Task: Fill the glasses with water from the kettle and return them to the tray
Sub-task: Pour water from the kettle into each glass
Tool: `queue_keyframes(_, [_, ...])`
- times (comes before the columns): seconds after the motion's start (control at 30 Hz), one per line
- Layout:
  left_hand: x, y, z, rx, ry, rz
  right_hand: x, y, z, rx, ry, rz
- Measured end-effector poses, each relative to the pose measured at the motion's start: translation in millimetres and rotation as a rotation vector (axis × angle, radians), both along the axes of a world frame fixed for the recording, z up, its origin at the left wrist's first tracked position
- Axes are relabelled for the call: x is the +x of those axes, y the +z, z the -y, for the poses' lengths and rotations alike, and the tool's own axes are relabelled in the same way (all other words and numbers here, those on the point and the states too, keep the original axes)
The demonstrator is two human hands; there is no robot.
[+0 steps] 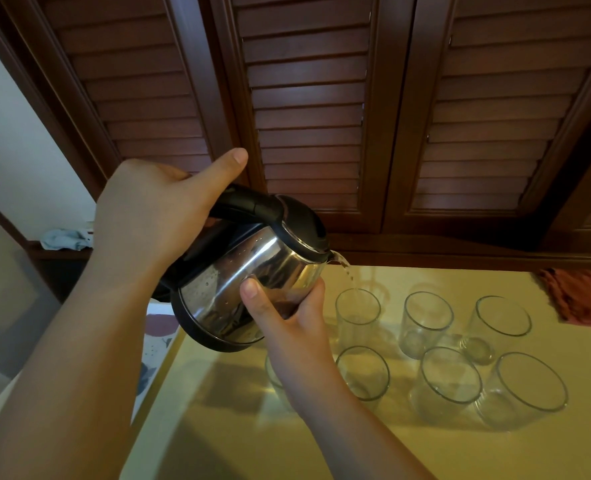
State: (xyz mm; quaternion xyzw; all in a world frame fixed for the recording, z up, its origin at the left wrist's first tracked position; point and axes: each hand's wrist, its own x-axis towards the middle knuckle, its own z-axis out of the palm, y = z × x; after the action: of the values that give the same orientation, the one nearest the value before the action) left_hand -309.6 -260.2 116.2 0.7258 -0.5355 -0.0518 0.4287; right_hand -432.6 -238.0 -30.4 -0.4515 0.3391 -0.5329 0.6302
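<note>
Silver, black-trimmed kettle (252,271); yellow table (235,427); reddish-brown slatted shutters (308,109).

No legible text, labels or numbers anywhere.
</note>
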Motion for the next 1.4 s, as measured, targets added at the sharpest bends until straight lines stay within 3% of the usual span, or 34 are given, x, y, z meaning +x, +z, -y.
queue_keyframes(1.4, [-2.5, 1.8, -2.5, -0.03, -0.048, 0.096, -6.1, -1.7, -2.2, -0.004, 0.028, 0.0])
